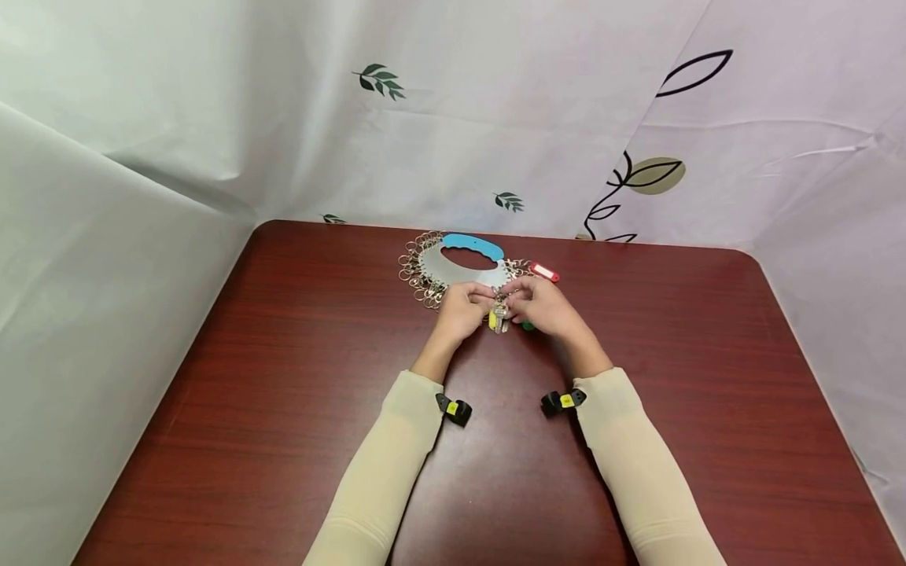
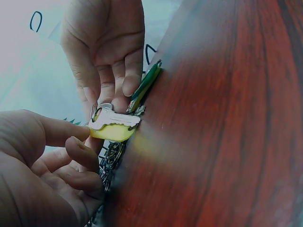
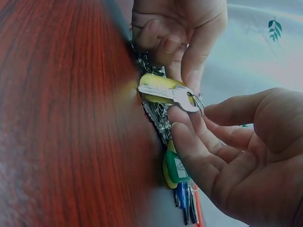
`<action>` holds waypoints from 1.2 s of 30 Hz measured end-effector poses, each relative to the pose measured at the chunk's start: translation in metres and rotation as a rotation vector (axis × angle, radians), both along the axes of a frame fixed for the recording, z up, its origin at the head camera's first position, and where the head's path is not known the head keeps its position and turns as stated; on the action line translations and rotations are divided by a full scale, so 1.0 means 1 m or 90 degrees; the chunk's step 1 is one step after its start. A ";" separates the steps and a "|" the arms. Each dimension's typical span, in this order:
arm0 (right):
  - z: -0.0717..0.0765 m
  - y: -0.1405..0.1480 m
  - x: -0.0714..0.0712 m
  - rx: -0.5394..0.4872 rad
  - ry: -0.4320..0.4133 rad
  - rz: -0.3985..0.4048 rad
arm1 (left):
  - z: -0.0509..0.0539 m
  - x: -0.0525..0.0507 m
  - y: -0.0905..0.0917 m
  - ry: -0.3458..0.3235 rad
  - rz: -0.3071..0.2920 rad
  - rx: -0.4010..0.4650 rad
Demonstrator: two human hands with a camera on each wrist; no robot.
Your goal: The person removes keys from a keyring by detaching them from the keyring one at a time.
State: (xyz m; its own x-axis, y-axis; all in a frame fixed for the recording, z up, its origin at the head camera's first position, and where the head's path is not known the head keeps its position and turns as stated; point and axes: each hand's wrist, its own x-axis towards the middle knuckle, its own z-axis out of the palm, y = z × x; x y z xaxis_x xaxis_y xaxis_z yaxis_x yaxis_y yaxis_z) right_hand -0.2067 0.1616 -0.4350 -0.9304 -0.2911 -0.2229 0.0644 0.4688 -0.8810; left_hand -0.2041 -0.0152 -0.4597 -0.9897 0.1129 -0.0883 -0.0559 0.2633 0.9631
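Cloth (image 1: pixel 297 118) around you?
"White, leaf-printed, behind your reddish tabletop (image 1: pixel 283 393)."
"And your key rack (image 1: pixel 449 270)?"
"Near its far edge; your left hand (image 1: pixel 460 311) and right hand (image 1: pixel 543 306), by the yellow tag (image 2: pixel 112 133) and silver key (image 3: pixel 177 96), pinch their ring (image 3: pixel 201 103)."

Left forearm (image 1: pixel 382 464) and right forearm (image 1: pixel 647 464), both sleeved, reached forward and angled inward, fingertips close together. From where I stood, left hand (image 1: pixel 462 310) had thumb and index finger in a pinch, remaining fingers curled in, bare wrist (image 1: pixel 433 358) in line with the arm. Right hand (image 1: pixel 546 306) faced it, thumb and index finger pinching too, other fingers loosely bent, palm turned partly toward the left.
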 end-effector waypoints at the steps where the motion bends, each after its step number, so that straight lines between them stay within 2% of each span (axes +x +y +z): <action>1: 0.000 0.000 0.000 -0.001 -0.003 -0.003 | 0.000 0.000 0.000 0.001 -0.001 0.002; 5: -0.002 0.000 -0.001 0.004 -0.011 -0.012 | 0.001 0.001 0.000 -0.002 -0.002 0.009; 9: -0.004 -0.001 -0.001 0.024 0.004 -0.009 | 0.002 0.001 0.000 -0.004 0.006 0.008; 17: -0.005 -0.001 0.000 0.089 0.072 -0.010 | 0.000 0.000 0.000 -0.017 0.020 0.024; 23: -0.006 -0.006 0.001 0.113 0.131 -0.004 | 0.001 0.000 -0.001 -0.022 0.020 0.039; 30: -0.006 -0.010 0.000 0.111 0.148 -0.003 | 0.002 -0.001 -0.002 -0.043 0.019 0.053; 36: -0.005 -0.012 -0.002 0.124 0.156 -0.002 | 0.002 -0.001 -0.003 -0.045 0.008 0.077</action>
